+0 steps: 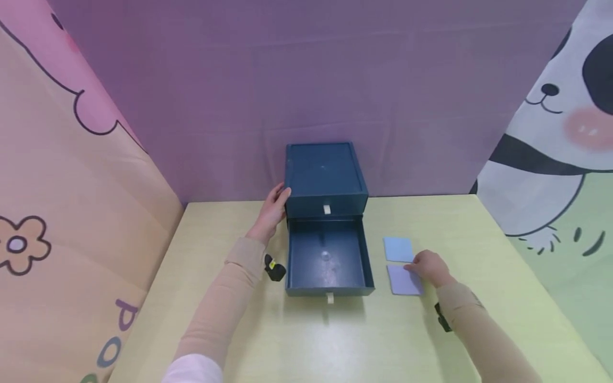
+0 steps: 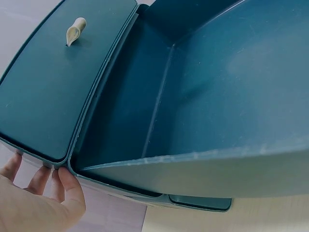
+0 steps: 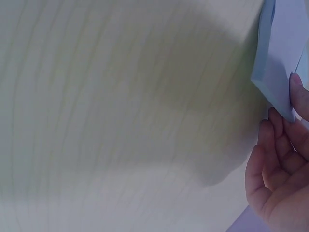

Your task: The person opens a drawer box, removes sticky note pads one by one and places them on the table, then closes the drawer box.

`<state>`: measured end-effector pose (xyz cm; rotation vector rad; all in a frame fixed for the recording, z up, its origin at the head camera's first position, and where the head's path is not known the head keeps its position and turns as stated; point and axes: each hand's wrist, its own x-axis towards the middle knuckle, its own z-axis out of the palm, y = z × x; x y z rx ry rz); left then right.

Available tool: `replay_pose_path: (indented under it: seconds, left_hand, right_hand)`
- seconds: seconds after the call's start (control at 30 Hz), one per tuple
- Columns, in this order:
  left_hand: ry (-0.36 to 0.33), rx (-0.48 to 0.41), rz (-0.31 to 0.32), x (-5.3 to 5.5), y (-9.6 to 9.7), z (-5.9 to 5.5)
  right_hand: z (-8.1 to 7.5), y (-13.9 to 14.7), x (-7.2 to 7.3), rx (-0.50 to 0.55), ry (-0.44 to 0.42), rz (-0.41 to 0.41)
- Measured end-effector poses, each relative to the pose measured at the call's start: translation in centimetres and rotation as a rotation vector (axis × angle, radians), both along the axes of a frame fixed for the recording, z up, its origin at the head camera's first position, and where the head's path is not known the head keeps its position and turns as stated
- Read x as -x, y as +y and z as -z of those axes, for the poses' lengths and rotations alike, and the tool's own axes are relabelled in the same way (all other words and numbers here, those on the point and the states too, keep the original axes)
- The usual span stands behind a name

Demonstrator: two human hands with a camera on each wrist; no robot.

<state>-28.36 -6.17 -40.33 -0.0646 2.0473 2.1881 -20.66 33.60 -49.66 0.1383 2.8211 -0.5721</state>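
Note:
A dark blue two-drawer box [image 1: 325, 170] stands on the table, its upper drawer closed and its lower drawer [image 1: 330, 255] pulled out with nothing inside. My left hand [image 1: 274, 210] rests against the box's left side. In the left wrist view, that hand's fingertips [image 2: 63, 173] touch the side edge near the upper drawer front. To the right of the box, my right hand [image 1: 431, 267] pinches the near-right part of a purple sticky note pad [image 1: 404, 282], thumb on top and fingers beneath its corner. A light blue sticky note pad [image 1: 397, 249] lies just behind it.
The light wooden table [image 1: 191, 255] runs back to a purple cloth wall [image 1: 220, 106]. Printed cloths hang at left and right, one with a panda [image 1: 551, 138]. Pale pull tabs [image 1: 330, 298] stick out from the drawer fronts. Black wrist cameras [image 1: 275, 268] sit on both wrists.

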Motion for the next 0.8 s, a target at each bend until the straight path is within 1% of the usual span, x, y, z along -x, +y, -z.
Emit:
replay_pose_path:
  seconds: [0.1, 0.17, 0.2, 0.23, 0.4, 0.43, 0.53, 0.8]
  left_hand:
    - [0.000, 0.000, -0.014, -0.04, -0.22, -0.05]
    - [0.003, -0.002, -0.014, -0.06, -0.29, -0.07]
    - [0.000, -0.004, -0.008, -0.29, -0.31, -0.40]
    - [0.001, -0.006, -0.006, -0.28, -0.32, -0.38]
    - [0.002, -0.006, -0.005, -0.26, -0.27, -0.31]
    - [0.006, -0.004, -0.008, -0.04, -0.24, 0.02]
    - [0.005, 0.001, -0.003, -0.05, -0.15, 0.04]
    - [0.001, 0.008, 0.004, -0.19, -0.04, -0.13]
  right_hand:
    - [0.00, -0.34, 0.16, -0.028, 0.007, -0.007]
    - [-0.02, -0.49, 0.19, -0.042, 0.003, -0.004]
    - [-0.04, -0.56, 0.18, -0.044, 0.000, 0.000]
    - [-0.05, -0.59, 0.18, -0.047, -0.002, 0.003]
    - [-0.13, -0.71, 0.02, -0.038, -0.005, 0.015]
    - [-0.12, -0.72, -0.03, -0.034, -0.008, 0.021]
    - [-0.14, -0.70, -0.20, -0.024, -0.011, 0.034]
    - [-0.24, -0.54, -0.27, -0.028, -0.005, 0.017]
